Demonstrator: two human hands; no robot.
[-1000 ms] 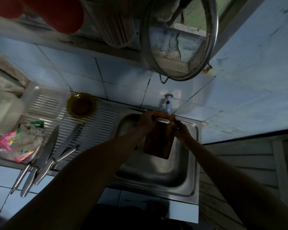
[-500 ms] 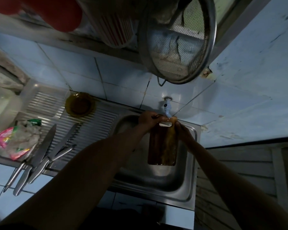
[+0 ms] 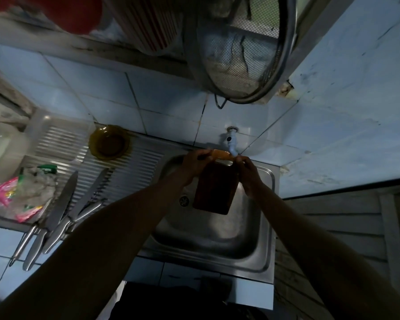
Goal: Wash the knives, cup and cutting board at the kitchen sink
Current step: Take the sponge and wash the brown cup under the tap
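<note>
Half a second back the board (image 3: 214, 189) hung straight down under the tap (image 3: 230, 144); its lower end has since swung left, toward the drain (image 3: 184, 200), so it sits tilted over the sink (image 3: 267, 229). Both hands keep hold of its top edge, right under the spout. Left hand (image 3: 194, 166) has its fingers curled round the top left corner; right hand (image 3: 248, 170) pinches the top right corner. Whether water is running I cannot tell in this dim light.

Three knives (image 3: 60, 211) lie side by side on the ribbed drainboard (image 3: 134, 167) left of the sink, handles hanging over the front edge. An amber bowl (image 3: 109, 142) sits at the back of the drainboard, near the wall. Crumpled wrappers (image 3: 21, 197) lie just left of the knives. A mesh strainer (image 3: 239, 49) hangs above the tap.
</note>
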